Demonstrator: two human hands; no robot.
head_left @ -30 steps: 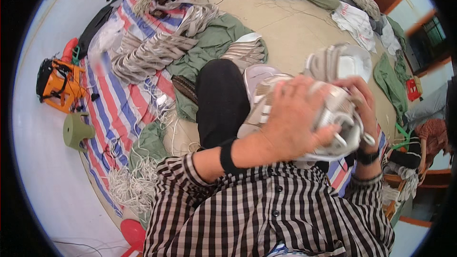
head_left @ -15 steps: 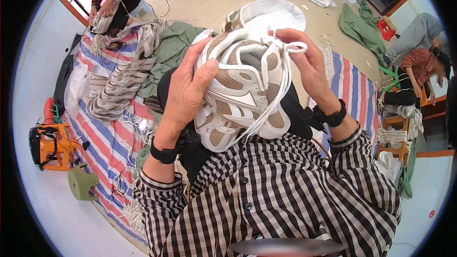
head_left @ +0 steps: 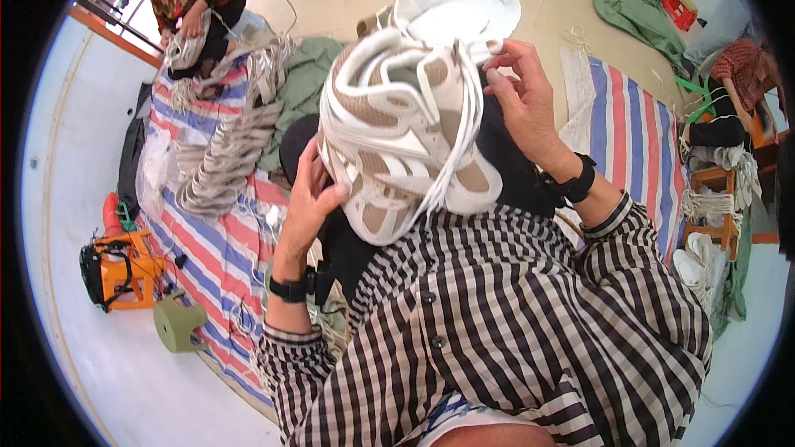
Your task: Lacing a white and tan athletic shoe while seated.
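A bundle of white and tan mesh sneaker uppers [head_left: 389, 141] rests over my lap, toe ends toward me. White laces [head_left: 469, 136] hang down its right side in long strands. My left hand [head_left: 310, 194] grips the bundle low on its left edge, thumb in front and fingers partly hidden behind. At the upper right, my right hand [head_left: 526, 99] has its fingers curled, with index finger and thumb at the top of the laces. Beyond the bundle stands a white, open rounded piece [head_left: 460, 12] with a tan side, partly covered by the uppers.
Striped sheets [head_left: 633, 132] cover the floor on both sides. A row of stacked uppers [head_left: 228, 161] lies at left, near an orange stool [head_left: 124, 269] and a green stool [head_left: 180, 323]. One person [head_left: 195, 0] sits far left, another [head_left: 737, 74] far right, beside a wooden rack [head_left: 712, 207].
My left hand has slid from the bundle's upper left side down to its lower left edge. The bundle has shifted slightly up and left. My right hand stays near the laces.
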